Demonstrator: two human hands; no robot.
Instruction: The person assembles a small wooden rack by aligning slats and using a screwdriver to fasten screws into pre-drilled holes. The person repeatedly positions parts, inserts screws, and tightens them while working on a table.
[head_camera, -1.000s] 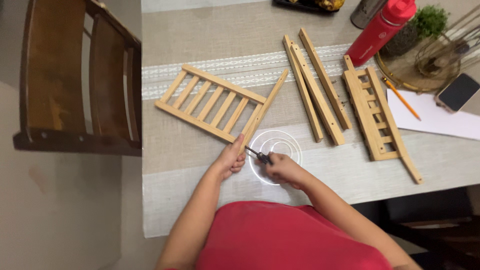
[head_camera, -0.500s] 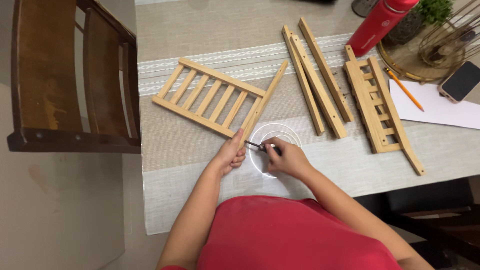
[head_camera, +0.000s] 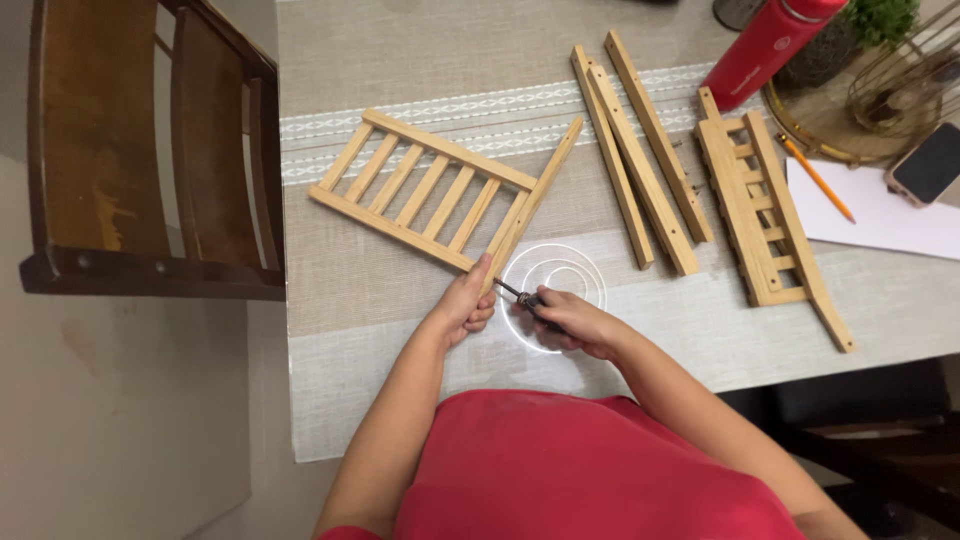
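Slatted wooden panel (head_camera: 430, 192) lies flat on the grey table runner (head_camera: 400, 320), a side rail (head_camera: 535, 200) angled along its right end. At the rail's near end the left hand (head_camera: 465, 305) presses down, fingers curled over the wood. Right hand (head_camera: 575, 322) is closed around a small dark screwdriver (head_camera: 520, 296), its tip hidden against the rail end, its handle buried in the fist. Beneath sits a clear round dish (head_camera: 552, 292), barely visible. Loose wooden rails (head_camera: 640, 170) and a second slatted piece (head_camera: 760, 215) lie further right; a red bottle (head_camera: 765, 45) is cut off at the top.
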